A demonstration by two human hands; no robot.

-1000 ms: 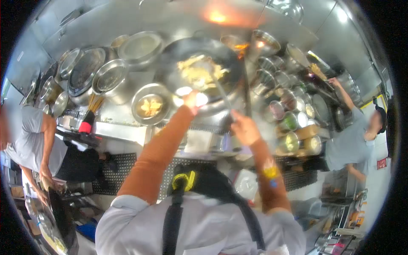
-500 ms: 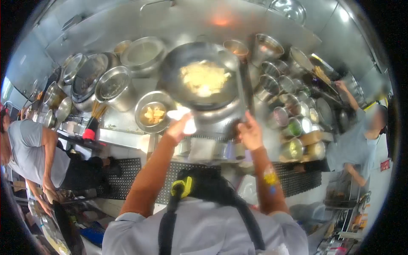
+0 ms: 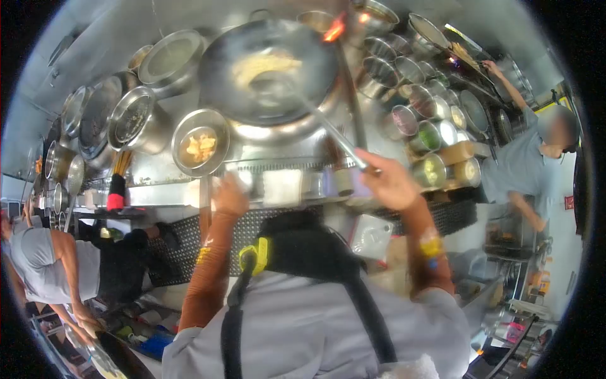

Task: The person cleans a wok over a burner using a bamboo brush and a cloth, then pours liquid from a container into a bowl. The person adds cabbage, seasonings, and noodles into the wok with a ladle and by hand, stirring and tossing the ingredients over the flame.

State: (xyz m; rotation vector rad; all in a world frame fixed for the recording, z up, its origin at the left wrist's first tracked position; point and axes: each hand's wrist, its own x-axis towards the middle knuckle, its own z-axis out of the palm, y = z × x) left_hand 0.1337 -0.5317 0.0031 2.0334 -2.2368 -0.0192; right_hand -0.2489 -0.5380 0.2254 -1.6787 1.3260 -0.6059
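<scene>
My right hand (image 3: 392, 180) is wrapped round the handle of a long metal ladle (image 3: 344, 142). The ladle's round bowl, blurred, is inside a large dark wok (image 3: 218, 79), against the pale yellow food (image 3: 259, 65). My left hand (image 3: 230, 196) is near the counter's front edge, below a metal bowl (image 3: 178, 129) that holds light brown pieces of food (image 3: 201, 148). Motion blurs its fingers, and what they hold, if anything, cannot be made out. A white cloth (image 3: 282, 187) lies on the counter edge to its right.
Metal pots (image 3: 145, 136) and pans stand at the left. Small containers, one with green pieces (image 3: 429, 138), fill the right side. A flame (image 3: 334, 28) shows behind the wok. One person (image 3: 50, 252) is at the left, another (image 3: 521, 151) at the right.
My left hand has moved down and left from beside the wok; the white thing it held no longer shows in it. The ladle has swung left over the food. The whole view has shifted.
</scene>
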